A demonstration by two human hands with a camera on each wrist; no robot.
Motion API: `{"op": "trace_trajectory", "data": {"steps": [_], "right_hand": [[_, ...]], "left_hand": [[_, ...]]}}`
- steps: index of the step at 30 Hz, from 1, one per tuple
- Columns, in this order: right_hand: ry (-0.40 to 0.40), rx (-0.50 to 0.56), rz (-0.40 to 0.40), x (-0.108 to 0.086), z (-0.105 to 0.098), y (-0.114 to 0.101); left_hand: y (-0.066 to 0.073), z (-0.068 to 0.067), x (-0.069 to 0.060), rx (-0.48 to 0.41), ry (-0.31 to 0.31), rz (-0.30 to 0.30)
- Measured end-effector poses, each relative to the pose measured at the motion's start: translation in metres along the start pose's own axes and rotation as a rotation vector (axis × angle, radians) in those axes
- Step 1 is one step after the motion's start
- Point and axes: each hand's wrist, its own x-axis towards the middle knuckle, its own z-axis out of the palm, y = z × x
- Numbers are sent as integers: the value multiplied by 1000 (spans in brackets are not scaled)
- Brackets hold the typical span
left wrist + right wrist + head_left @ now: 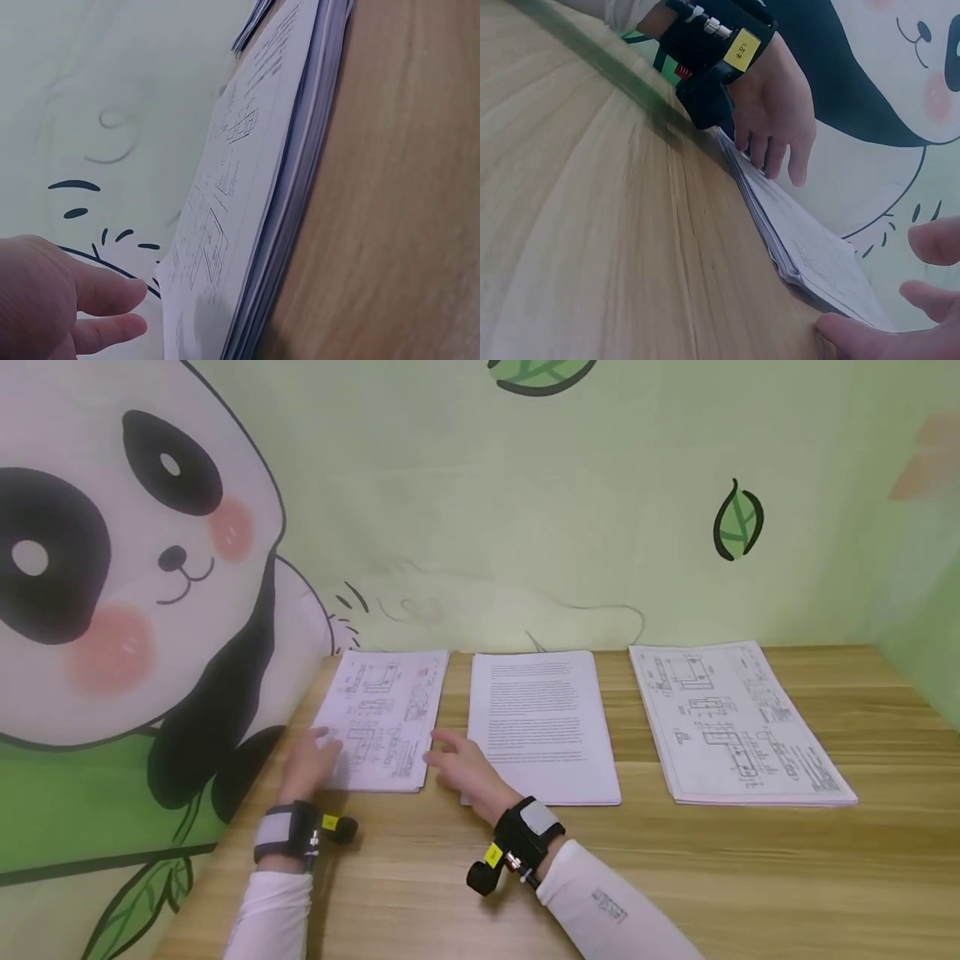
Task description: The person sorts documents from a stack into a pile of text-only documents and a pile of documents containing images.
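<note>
A stack of printed drawing sheets [382, 718] lies on the left of the table, its top sheet covered in technical line drawings. At its left edge is my left hand [309, 764], fingers loosely extended and holding nothing. My right hand [474, 777] is by the stack's right edge, over the gap beside the middle stack, with thumb and fingers spread apart. In the right wrist view the sheets [802, 232] run between the left hand [772, 105] and the right hand's fingers [930, 300]. Slightly uneven layers show along the stack's side [289, 187] in the left wrist view.
A stack of text pages [532, 727] lies in the middle, partly behind the right forearm. Further right is another stack of drawings [738, 727]. The wooden table [750, 877] meets a green wall [465, 527] printed with a panda [150, 652] and leaves.
</note>
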Motion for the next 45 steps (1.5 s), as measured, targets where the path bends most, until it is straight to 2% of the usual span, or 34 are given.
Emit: {"op": "trace_trajectory", "data": {"steps": [4, 8, 13, 22, 26, 32, 36, 41, 45], "right_hand": [[-16, 94, 22, 2, 4, 0], [-39, 147, 26, 4, 7, -1], [-51, 157, 17, 8, 8, 1], [1, 202, 61, 14, 10, 0], [35, 188, 63, 15, 10, -1], [31, 134, 35, 16, 8, -5], [53, 115, 51, 16, 4, -7], [115, 90, 57, 20, 1, -5], [206, 78, 40, 24, 0, 0]], "left_hand": [[3, -1, -2, -7, -1, -13], [5, -4, -6, 2, -3, -2], [6, -6, -7, 9, -5, 23], [9, -9, -12, 5, 30, 5], [10, -11, -13, -1, 50, -9], [12, -13, -16, -77, 57, -24], [15, -12, -19, -110, 54, -40], [16, -11, -21, -136, 49, -47], [14, -9, -19, -130, 46, -37]]}}
